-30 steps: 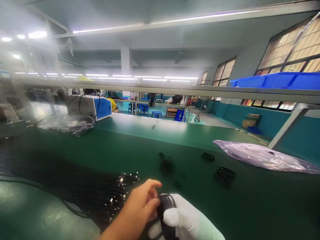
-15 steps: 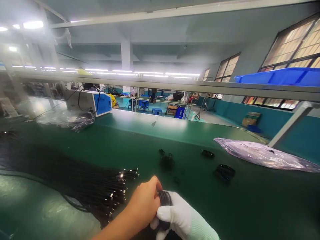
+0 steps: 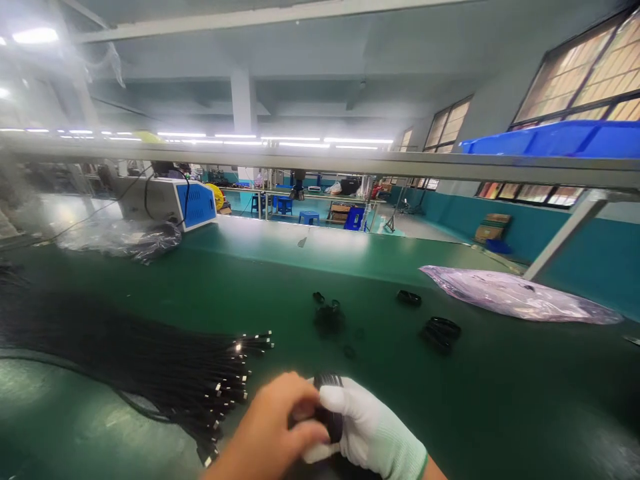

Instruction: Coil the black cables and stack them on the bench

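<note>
At the bottom centre, my right hand (image 3: 360, 423), in a white glove with a pale green cuff, is closed around a coiled black cable (image 3: 329, 413). My left hand (image 3: 280, 417) is bare and slightly blurred; its thumb and fingers curl against the near left side of the coil. A large bundle of black cables (image 3: 150, 353) with bright metal ends lies to the left. Beyond my hands are a pile of small black pieces (image 3: 329, 320) and two black cable coils, one small (image 3: 409, 298) and one larger (image 3: 441, 332).
The green tabletop (image 3: 240, 293) carries a clear plastic bag (image 3: 120, 241) and a blue and white machine (image 3: 175, 200) at the back left. A pinkish plastic bag (image 3: 520, 293) lies at the right. Overhead, a shelf rail (image 3: 320, 157) supports a blue tray (image 3: 555, 139).
My left thumb and fingers have shifted from the top of the coil to its near left side. My gloved thumb has moved up the coil. The view has shifted slightly.
</note>
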### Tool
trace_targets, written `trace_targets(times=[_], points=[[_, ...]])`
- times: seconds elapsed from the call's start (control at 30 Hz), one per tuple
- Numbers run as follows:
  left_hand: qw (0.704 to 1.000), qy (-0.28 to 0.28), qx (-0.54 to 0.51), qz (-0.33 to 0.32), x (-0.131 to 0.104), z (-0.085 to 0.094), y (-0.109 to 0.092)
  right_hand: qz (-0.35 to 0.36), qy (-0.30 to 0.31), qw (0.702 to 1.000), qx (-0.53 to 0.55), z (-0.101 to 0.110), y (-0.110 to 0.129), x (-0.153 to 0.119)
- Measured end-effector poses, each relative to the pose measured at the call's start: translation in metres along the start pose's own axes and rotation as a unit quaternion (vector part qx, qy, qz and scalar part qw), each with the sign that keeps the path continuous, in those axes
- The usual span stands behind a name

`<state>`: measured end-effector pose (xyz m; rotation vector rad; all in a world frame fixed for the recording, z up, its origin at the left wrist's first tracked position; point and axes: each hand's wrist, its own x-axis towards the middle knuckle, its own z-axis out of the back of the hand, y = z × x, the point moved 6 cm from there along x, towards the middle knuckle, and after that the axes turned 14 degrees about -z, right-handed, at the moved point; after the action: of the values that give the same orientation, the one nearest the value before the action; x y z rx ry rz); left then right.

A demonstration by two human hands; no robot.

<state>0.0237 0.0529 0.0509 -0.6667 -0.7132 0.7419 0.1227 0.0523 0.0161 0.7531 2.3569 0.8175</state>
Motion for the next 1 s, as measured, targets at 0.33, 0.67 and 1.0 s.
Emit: trace_targets(times=[0.33,0.67,1.0], points=[[0.991,-0.084,0.079,0.073,0.004,-0.001,0.026,-0.075,-0.055,0.990,-0.109,-0.005,-0.016,0.006],[0.990,-0.076,0.093,0.074,0.002,-0.005,0.030,-0.038,-0.108,0.988,-0.101,-0.005,-0.015,0.008],[0.994,-0.072,0.059,0.063,-0.003,0.011,0.017,-0.024,-0.063,0.998,-0.002,0.011,-0.012,0.004]])
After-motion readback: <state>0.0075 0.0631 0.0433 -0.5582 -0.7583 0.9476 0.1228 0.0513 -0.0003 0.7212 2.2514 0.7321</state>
